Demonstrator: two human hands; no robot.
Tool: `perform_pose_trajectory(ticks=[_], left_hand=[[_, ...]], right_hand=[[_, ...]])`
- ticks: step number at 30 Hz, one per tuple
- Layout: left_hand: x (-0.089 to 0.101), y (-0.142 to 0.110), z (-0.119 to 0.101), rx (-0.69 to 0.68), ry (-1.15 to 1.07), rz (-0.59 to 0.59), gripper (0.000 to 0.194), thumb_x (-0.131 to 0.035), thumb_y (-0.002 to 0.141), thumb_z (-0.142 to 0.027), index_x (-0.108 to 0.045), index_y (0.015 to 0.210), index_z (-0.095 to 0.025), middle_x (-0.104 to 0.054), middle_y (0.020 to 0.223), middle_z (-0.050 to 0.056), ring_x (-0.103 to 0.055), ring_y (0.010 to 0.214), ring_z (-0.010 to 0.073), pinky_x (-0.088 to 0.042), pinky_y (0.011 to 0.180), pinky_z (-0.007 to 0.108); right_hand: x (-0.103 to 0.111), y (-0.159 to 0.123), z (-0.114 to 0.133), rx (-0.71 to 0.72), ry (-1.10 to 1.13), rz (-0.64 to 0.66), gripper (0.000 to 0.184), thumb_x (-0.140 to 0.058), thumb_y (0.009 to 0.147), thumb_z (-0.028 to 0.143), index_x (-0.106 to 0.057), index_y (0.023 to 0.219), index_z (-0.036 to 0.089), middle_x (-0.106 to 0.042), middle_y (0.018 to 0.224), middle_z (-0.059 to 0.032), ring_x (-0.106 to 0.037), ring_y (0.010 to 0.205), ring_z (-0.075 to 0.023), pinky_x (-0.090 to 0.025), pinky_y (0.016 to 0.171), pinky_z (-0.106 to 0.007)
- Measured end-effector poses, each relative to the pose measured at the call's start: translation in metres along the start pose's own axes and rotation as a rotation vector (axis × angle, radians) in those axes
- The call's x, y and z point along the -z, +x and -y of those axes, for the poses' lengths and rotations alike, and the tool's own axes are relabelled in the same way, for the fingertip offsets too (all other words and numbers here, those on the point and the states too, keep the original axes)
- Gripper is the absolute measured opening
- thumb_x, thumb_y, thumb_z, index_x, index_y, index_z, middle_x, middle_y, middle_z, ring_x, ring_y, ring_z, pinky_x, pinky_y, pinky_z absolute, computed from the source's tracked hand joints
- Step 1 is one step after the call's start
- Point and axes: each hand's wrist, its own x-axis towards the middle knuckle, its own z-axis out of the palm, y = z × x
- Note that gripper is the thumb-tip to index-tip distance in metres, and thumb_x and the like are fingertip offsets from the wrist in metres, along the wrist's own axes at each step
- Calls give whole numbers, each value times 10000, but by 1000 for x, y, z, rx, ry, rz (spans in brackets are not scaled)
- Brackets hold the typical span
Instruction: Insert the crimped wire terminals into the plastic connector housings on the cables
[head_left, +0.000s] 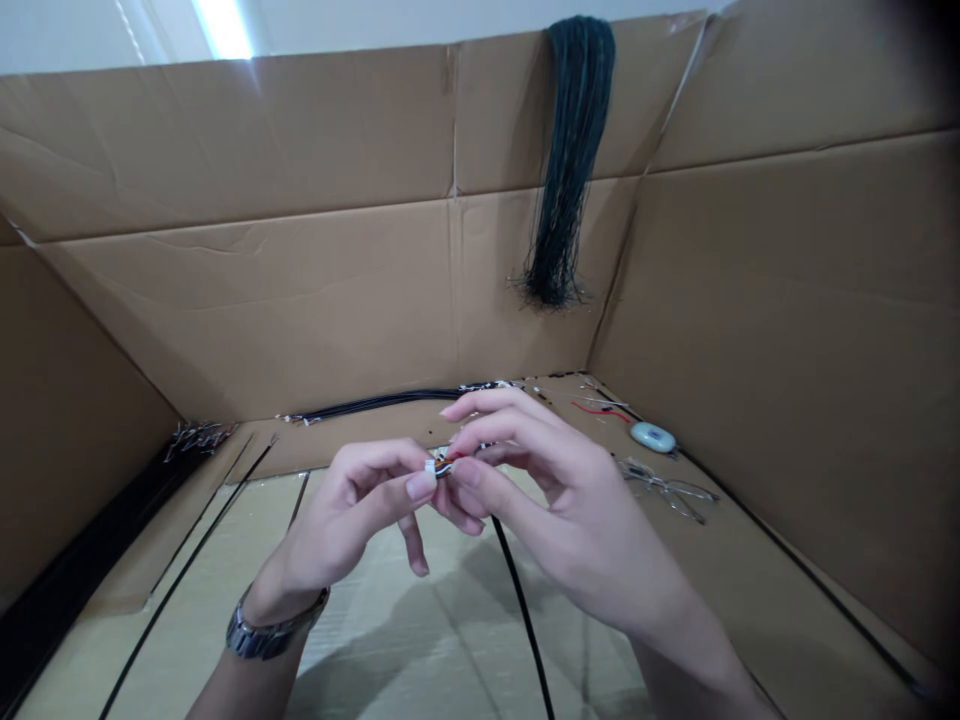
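My left hand (352, 520), with a metal watch (266, 632) on its wrist, pinches a small white connector (433, 467) between thumb and forefinger. My right hand (555, 500) meets it from the right, its fingertips pinched on the coloured wire ends at the connector. A black cable (521, 610) hangs from that spot and runs down toward me over the cardboard floor. Both hands hover above the floor in the middle of the view.
Tall cardboard walls (300, 290) enclose the space. A bundle of dark wires (570, 150) hangs over the back wall. Black cables (375, 403) lie along the back, more at left (187, 440). A pale oval device (652, 436), eyeglasses (667, 490) and a red wire (600, 411) lie right.
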Motion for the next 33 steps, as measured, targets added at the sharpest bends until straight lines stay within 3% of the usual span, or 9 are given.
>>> perform_pose_trajectory(ticks=[2, 5, 10, 13, 17, 22, 28, 33], left_hand=[[0, -1, 0, -4, -28, -4, 293, -667, 947, -383, -692, 795, -134, -768, 850, 112, -740, 634, 178, -600, 460, 214], [1, -3, -1, -10, -113, -17, 256, -664, 954, -350, -699, 808, -142, -766, 821, 99, -775, 754, 219, -591, 449, 196], [0, -4, -3, -7, -183, -43, 232, -682, 940, -347, -716, 828, -147, -771, 796, 84, -776, 710, 207, -581, 431, 185], [-1, -4, -4, 4, -143, -53, 262, -688, 933, -362, -709, 803, -136, -772, 778, 96, -763, 651, 197, -579, 424, 187], [-1, -4, -4, -7, -172, -46, 233, -690, 937, -340, -717, 803, -151, -768, 762, 78, -782, 726, 212, -591, 439, 181], [-1, -4, -4, 2, -170, -24, 226, -684, 946, -340, -743, 827, -157, -780, 780, 84, -772, 721, 196, -601, 467, 182], [-1, -4, -3, 5, -148, -33, 210, -682, 950, -320, -758, 840, -157, -700, 721, 20, -666, 518, 103, -600, 474, 179], [0, -2, -1, -5, -111, 7, 241, -637, 981, -338, -743, 851, -166, -653, 688, -3, -658, 519, 92, -593, 489, 169]], right_hand=[[-1, 2, -2, 0, 96, -49, 78, -642, 953, 193, -691, 903, 225, -629, 1137, -32, -685, 941, -128, -586, 711, -214], [-1, 5, -5, 43, 170, -42, 86, -644, 955, 180, -709, 921, 226, -631, 1108, -27, -674, 930, -110, -579, 707, -190], [1, 10, -11, 47, 236, 114, 69, -625, 986, 233, -687, 957, 234, -664, 1050, -28, -670, 955, -145, -570, 716, -241], [1, 10, -13, 75, 174, 123, 77, -613, 993, 225, -668, 940, 223, -674, 1001, -33, -667, 936, -159, -552, 719, -270], [2, 10, -12, 136, 122, 118, 79, -615, 986, 194, -668, 935, 223, -680, 974, -35, -665, 957, -176, -544, 749, -299], [2, 8, -12, 177, 104, 118, 94, -602, 987, 175, -660, 923, 212, -668, 963, -31, -660, 967, -172, -537, 766, -300], [-1, 4, -4, 230, -27, 61, 117, -576, 982, 140, -620, 892, 201, -641, 944, -28, -642, 871, -148, -518, 762, -297], [-1, 2, 0, 251, -74, 25, 131, -560, 974, 102, -598, 878, 182, -625, 912, -24, -644, 906, -141, -512, 775, -269]])
